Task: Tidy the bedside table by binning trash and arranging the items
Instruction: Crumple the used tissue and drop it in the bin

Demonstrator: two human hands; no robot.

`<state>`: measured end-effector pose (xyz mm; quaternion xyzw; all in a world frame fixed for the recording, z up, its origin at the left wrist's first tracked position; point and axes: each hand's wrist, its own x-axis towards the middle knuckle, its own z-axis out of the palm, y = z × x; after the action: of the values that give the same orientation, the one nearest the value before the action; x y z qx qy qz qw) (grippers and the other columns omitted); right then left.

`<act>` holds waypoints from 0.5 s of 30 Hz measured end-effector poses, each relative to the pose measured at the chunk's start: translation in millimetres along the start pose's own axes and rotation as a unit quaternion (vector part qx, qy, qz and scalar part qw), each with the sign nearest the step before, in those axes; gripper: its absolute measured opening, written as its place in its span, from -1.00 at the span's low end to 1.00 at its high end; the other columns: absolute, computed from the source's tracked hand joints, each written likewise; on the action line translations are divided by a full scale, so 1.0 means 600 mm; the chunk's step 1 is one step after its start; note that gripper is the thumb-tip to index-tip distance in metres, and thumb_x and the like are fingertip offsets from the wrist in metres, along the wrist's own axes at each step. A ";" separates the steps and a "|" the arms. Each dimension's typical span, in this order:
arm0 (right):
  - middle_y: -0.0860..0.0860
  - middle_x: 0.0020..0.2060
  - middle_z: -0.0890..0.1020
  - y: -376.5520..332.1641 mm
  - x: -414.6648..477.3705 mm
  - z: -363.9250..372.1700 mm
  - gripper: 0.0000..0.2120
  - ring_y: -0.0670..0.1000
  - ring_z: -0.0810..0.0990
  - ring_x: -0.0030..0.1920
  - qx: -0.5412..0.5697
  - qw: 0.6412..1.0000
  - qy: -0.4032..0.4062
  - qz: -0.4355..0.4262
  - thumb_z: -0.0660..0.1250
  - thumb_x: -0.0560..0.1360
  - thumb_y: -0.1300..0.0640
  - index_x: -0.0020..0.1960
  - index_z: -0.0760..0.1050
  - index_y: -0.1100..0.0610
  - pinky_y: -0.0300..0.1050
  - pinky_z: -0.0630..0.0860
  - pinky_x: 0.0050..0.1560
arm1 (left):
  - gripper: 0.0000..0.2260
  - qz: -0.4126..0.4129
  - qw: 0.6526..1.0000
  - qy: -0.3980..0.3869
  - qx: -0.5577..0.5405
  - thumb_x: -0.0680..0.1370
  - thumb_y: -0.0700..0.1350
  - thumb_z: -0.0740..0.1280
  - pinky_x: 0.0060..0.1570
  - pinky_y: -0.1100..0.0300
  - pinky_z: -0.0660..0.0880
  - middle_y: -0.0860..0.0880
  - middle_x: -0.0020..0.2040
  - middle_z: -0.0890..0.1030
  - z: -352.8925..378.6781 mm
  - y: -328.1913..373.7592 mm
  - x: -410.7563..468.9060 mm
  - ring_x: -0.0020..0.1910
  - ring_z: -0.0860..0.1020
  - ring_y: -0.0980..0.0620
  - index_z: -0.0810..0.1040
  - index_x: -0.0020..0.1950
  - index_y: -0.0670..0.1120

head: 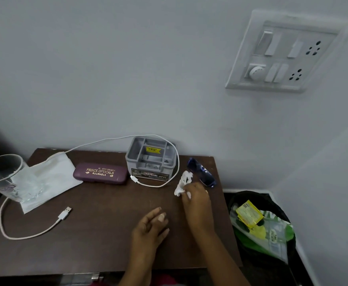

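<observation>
My right hand (196, 198) pinches the crumpled tissue (181, 182) on the desk (98, 250), just short of the blue glasses (203, 172). My left hand (150, 226), beside it, is loosely spread and empty. I'd gather the whole wad before lifting, then swing right to the bin (251, 195), clear of the glasses.

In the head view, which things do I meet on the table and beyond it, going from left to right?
Clear drinking glass, maroon hard spectacle case, grey plastic organiser tray, crumpled white tissue, blue-lensed sunglasses, black-lined rubbish bin. The white charging cable loops across several, so it is left out.
</observation>
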<state>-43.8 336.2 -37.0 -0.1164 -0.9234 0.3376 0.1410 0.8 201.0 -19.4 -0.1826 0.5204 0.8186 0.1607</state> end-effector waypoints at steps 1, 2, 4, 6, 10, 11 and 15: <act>0.02 -0.07 0.59 -0.003 -0.015 -0.012 -0.86 -0.02 0.55 -0.05 0.023 1.000 0.002 -0.010 0.26 0.47 0.21 -0.06 0.58 0.15 -0.14 0.48 -0.01 | -0.78 0.000 1.000 -0.004 -0.001 0.55 -0.25 0.25 -0.19 0.32 0.58 -0.06 0.03 0.59 0.003 0.000 0.002 -0.01 0.57 0.04 0.49 0.18 -0.11; -0.01 -0.11 0.59 -0.008 -0.031 -0.025 -0.87 -0.07 0.55 -0.08 0.049 0.999 0.003 -0.019 0.26 0.44 0.20 -0.11 0.59 0.14 -0.19 0.47 0.00 | -0.77 0.000 1.000 -0.010 -0.001 0.56 -0.21 0.24 -0.12 0.28 0.57 -0.04 0.07 0.58 0.006 0.001 0.002 0.02 0.56 0.06 0.48 0.21 -0.08; -0.10 -0.19 0.60 -0.020 -0.063 -0.053 -0.89 -0.16 0.56 -0.12 0.100 0.995 0.005 -0.022 0.30 0.39 0.23 -0.16 0.59 0.10 -0.34 0.45 -0.05 | -0.73 -0.007 1.000 -0.028 -0.005 0.57 -0.10 0.21 0.05 0.18 0.52 0.00 0.15 0.54 0.011 0.003 0.001 0.09 0.54 0.05 0.45 0.26 0.00; -0.13 -0.26 0.64 -0.033 -0.089 -0.079 -0.81 -0.22 0.60 -0.13 0.169 0.985 -0.019 0.015 0.38 0.35 0.26 -0.21 0.61 -0.03 -0.44 0.44 -0.12 | -0.66 -0.019 0.997 -0.070 -0.006 0.53 0.02 0.21 0.13 0.12 0.47 0.02 0.21 0.54 0.014 0.006 -0.002 0.16 0.54 0.02 0.43 0.31 0.09; -0.05 -0.25 0.71 -0.046 -0.115 -0.116 -0.78 -0.14 0.65 -0.24 0.268 0.948 -0.152 0.083 0.42 0.36 0.30 -0.22 0.66 -0.03 -0.24 0.57 -0.17 | -0.59 -0.018 0.987 -0.154 0.045 0.42 0.04 0.27 -0.13 0.25 0.58 0.04 0.11 0.64 0.018 0.007 -0.009 0.03 0.64 0.10 0.48 0.28 0.09; 0.00 -0.26 0.71 -0.044 -0.118 -0.124 -0.82 -0.11 0.66 -0.25 0.268 0.945 -0.166 0.083 0.41 0.38 0.29 -0.19 0.67 0.03 -0.18 0.59 -0.17 | -0.59 -0.019 0.985 -0.163 0.050 0.41 0.00 0.29 -0.17 0.24 0.59 -0.01 0.08 0.66 0.019 0.006 -0.011 0.01 0.65 0.05 0.51 0.26 0.02; -0.01 -0.26 0.70 -0.029 -0.123 -0.144 -0.86 -0.10 0.66 -0.25 0.240 0.960 -0.129 0.070 0.40 0.40 0.24 -0.21 0.66 0.02 -0.16 0.59 -0.18 | -0.54 -0.011 0.977 -0.204 0.059 0.32 0.00 0.52 -0.13 0.24 0.60 -0.16 0.06 0.67 0.026 -0.001 -0.022 0.03 0.65 -0.08 0.58 0.16 -0.14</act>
<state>52.5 351.5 24.4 -0.0986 -0.8150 0.5706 0.0210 10.5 214.8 -7.8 -0.0079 0.5221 0.8044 0.2833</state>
